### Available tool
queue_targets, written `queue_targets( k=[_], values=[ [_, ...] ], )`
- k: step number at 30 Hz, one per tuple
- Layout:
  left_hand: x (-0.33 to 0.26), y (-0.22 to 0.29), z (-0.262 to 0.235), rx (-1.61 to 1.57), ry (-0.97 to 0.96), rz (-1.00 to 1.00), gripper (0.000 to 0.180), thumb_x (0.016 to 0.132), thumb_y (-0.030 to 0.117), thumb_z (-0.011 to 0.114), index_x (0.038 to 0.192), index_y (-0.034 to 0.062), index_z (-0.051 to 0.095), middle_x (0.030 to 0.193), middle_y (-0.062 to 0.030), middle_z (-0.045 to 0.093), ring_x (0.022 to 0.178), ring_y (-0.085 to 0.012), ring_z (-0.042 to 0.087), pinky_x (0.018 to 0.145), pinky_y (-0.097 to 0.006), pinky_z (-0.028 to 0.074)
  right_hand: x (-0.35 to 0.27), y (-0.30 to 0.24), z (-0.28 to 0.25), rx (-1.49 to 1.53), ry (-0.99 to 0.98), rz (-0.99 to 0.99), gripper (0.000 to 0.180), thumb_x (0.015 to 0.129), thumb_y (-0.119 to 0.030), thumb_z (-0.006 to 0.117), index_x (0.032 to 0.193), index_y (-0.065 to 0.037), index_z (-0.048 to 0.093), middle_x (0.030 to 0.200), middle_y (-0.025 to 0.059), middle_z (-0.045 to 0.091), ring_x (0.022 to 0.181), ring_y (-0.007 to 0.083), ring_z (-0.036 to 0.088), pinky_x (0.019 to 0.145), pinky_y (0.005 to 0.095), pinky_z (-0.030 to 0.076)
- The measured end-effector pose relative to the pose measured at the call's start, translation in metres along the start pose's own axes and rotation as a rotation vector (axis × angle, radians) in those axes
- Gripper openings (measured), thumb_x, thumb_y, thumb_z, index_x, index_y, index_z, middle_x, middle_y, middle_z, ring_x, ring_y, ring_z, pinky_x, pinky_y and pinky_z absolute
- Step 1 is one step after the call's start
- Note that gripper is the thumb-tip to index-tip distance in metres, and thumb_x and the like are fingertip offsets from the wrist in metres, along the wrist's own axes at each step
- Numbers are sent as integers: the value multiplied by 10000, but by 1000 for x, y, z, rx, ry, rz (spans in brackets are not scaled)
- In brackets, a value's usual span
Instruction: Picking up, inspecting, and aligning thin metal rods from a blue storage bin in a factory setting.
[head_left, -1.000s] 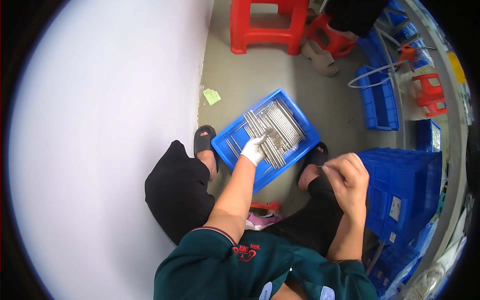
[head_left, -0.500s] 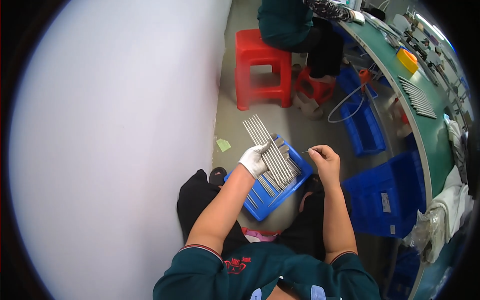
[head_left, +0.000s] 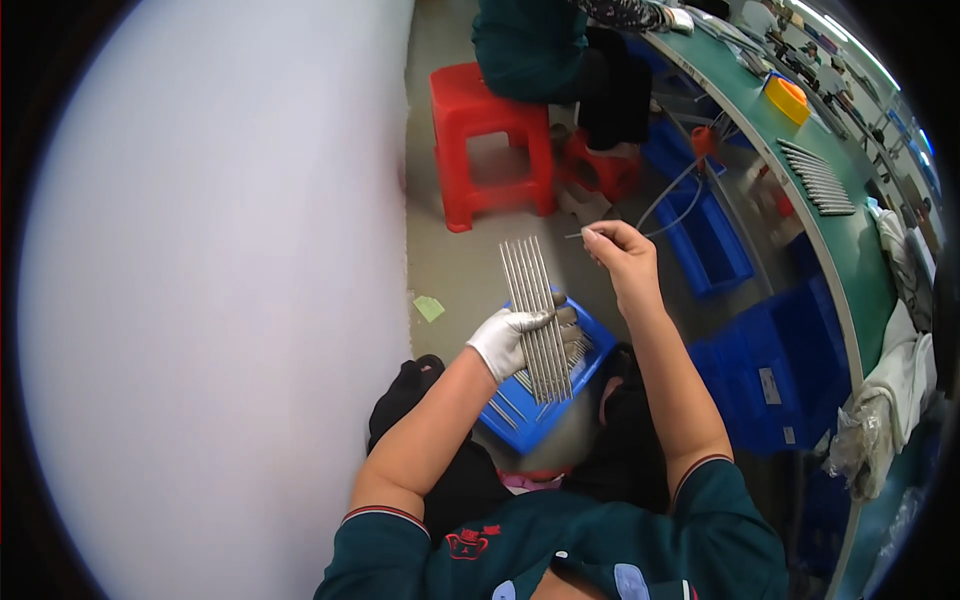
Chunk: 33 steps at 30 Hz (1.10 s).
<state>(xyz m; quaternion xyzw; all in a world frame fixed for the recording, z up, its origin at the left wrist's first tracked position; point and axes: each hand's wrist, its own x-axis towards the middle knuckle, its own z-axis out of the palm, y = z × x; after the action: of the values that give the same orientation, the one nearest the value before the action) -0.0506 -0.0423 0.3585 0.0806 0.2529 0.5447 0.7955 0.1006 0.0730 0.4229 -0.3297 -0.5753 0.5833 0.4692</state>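
Note:
My left hand (head_left: 503, 341), in a white glove with grey fingertips, is closed round a flat row of several thin metal rods (head_left: 527, 280). The rods stand out past both sides of the hand. Beneath them, between my legs, a blue plastic tray (head_left: 527, 436) holds more rods, partly hidden by the glove. My bare right hand (head_left: 628, 258) is raised beyond the tray to the right. Its thumb and forefinger pinch a short, thin grey pin (head_left: 573, 236), whose tip points left toward the upper ends of the rods without touching them.
A green workbench (head_left: 850, 240) curves along the right, bearing a row of rods (head_left: 815, 178) and a yellow tape dispenser (head_left: 787, 100). Blue bins (head_left: 775, 375) stand below. Ahead, a co-worker sits on a red stool (head_left: 490, 135). A white wall (head_left: 220, 280) rises at left.
My right hand has risen farther from the tray with the pin. The rods in my left hand have turned more upright, with their upper ends now nearer the pin. The view has shifted slightly.

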Motion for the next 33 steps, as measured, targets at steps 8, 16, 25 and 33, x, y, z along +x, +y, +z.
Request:
queue_targets(
  k=[8, 16, 25, 33],
  values=[
    [-1, -13, -14, -11, 39, -122, 448, 872, 95, 595, 1284, 11, 438, 1137, -172, 597, 1039, -357, 615, 891, -513, 507, 18, 53, 10, 25, 4, 175, 124, 840, -121, 685, 924, -29, 686, 798, 6, 649, 708, 60, 550, 649, 208, 428],
    [8, -13, -10, 4, 67, -165, 423, 883, 110, 583, 1270, 0, 454, 1108, -172, 605, 1005, -343, 631, 876, -499, 518, 20, 67, 18, -84, -75, 274, 134, 832, -116, 685, 913, -9, 682, 762, -1, 626, 693, 54, 537, 643, 198, 425],
    [14, -8, -9, 41, 133, -125, 391, 882, 97, 566, 1249, -15, 489, 1101, -187, 616, 986, -342, 639, 863, -485, 526, 26, 67, 27, -112, -74, 279, 127, 826, -102, 686, 899, 1, 678, 741, -6, 624, 662, 50, 539, 607, 195, 424],
    [11, -6, -8, 65, 158, -109, 378, 880, 84, 556, 1242, -12, 501, 1087, -188, 624, 974, -342, 646, 863, -470, 528, 26, 68, 33, -66, -32, 337, 122, 834, -87, 676, 900, 16, 669, 749, 12, 637, 653, 62, 559, 597, 198, 440]
  ],
)
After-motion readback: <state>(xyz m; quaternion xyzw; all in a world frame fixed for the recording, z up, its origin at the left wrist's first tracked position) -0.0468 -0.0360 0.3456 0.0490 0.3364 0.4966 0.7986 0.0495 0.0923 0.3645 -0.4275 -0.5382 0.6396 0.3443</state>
